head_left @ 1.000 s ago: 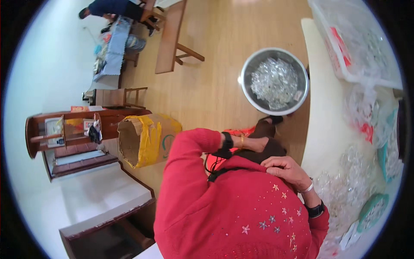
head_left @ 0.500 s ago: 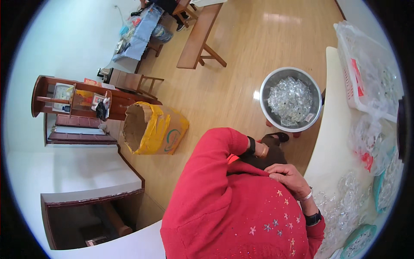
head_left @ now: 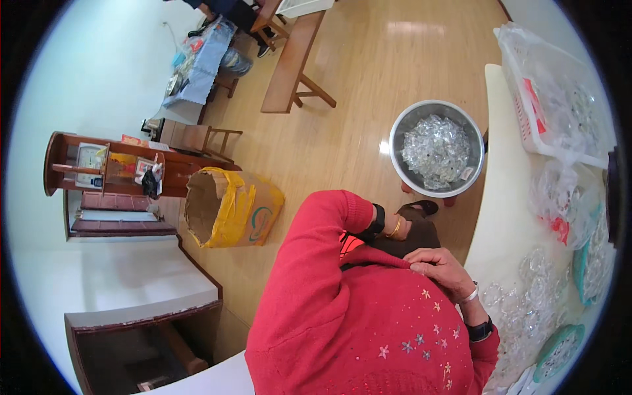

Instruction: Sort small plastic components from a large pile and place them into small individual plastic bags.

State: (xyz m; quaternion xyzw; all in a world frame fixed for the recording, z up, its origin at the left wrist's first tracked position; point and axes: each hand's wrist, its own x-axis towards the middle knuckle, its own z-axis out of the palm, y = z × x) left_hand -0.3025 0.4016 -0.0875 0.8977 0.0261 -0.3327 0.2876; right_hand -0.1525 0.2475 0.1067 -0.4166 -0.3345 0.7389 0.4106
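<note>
My right hand (head_left: pixel 442 271) is closed on the lower edge of my red sweater (head_left: pixel 388 316), the thumb and fingers gathering the cloth. A silver bangle and a dark watch sit on that wrist. Just beyond it, my left hand (head_left: pixel 403 228) is low by the dark trousers (head_left: pixel 415 240), with a black band and gold bracelets at the wrist. Its fingers are hidden, so what they hold does not show. Past my hands stands a round metal basin (head_left: pixel 401 164) with a heap of small clear plastic packets (head_left: pixel 436 151) in it.
On the right, a pale table (head_left: pixel 497 217) carries a white plastic basket (head_left: pixel 526 125), clear bags, loose clear pieces (head_left: pixel 520 303) and green trays (head_left: pixel 558 352). A taped carton (head_left: pixel 260 210) stands left, near a wooden shelf unit (head_left: pixel 178 171). Wooden bench (head_left: pixel 296 62) and another person (head_left: pixel 234 13) are farther off.
The view has shifted a little, so the room sits slightly farther left. More of my left wrist and its bracelets shows. My right hand keeps its hold on the sweater edge.
</note>
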